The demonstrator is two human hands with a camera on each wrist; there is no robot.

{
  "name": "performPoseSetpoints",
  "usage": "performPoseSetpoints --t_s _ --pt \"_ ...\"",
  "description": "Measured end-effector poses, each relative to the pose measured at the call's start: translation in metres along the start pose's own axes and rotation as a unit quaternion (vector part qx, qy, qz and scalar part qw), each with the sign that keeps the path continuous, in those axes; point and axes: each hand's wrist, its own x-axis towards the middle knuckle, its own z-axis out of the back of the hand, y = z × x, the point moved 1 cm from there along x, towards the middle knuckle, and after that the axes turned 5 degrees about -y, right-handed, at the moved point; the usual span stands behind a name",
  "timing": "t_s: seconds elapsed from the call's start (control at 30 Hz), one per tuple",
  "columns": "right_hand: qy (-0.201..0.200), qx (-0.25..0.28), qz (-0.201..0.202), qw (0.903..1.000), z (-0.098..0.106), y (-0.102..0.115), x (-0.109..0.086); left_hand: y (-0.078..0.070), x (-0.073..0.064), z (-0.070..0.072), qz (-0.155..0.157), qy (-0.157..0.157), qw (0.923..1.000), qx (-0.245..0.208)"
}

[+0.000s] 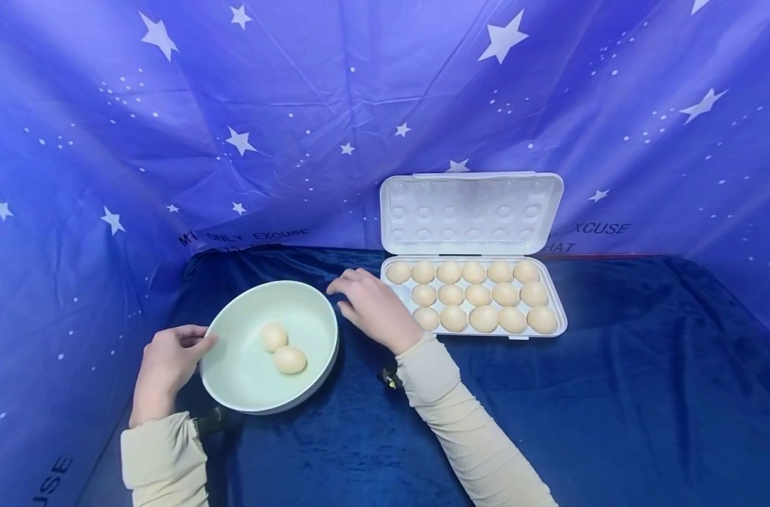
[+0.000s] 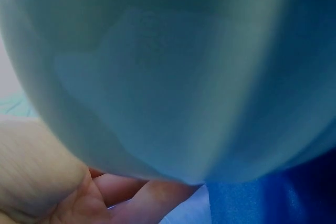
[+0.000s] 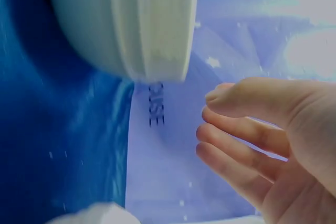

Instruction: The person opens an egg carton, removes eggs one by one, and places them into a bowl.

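A pale green bowl (image 1: pixel 245 380) is on the left, with two light brown eggs, one egg (image 1: pixel 273 336) touching the other egg (image 1: pixel 289 360). My left hand (image 1: pixel 169 362) grips its left rim, thumb at the edge; in the left wrist view the bowl's outer wall (image 2: pixel 157 77) hides part of that hand. Just off the right rim is my right hand (image 1: pixel 378 306), holding nothing. Its fingers (image 3: pixel 236 169) are loosely bent, apart from the bowl in the right wrist view. Behind the right hand stands a white egg box (image 1: pixel 559 324) holding rows of eggs, partly hidden by that hand.
The egg box's lid (image 1: pixel 473 211) stands raised at the back. A dark blue cloth (image 1: pixel 613 394) covers the table. Behind and at the sides hangs a purple-blue curtain (image 1: pixel 334 70) with white stars.
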Motion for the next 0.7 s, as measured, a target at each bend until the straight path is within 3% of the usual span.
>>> performPoseSetpoints --t_s 0.33,0.57,0.7 --pt "-0.012 0.000 -0.062 0.9980 0.014 -0.030 -0.003 -0.001 0.000 0.001 0.005 0.001 1.0000 -0.001" --pt "-0.014 0.015 -0.128 0.9916 0.015 -0.053 -0.006 -0.002 -0.001 0.001 0.008 0.005 0.9999 0.003" --pt "-0.019 0.021 -0.143 0.9893 0.014 -0.066 -0.010 -0.001 -0.001 0.002 0.013 0.007 0.9999 0.004"
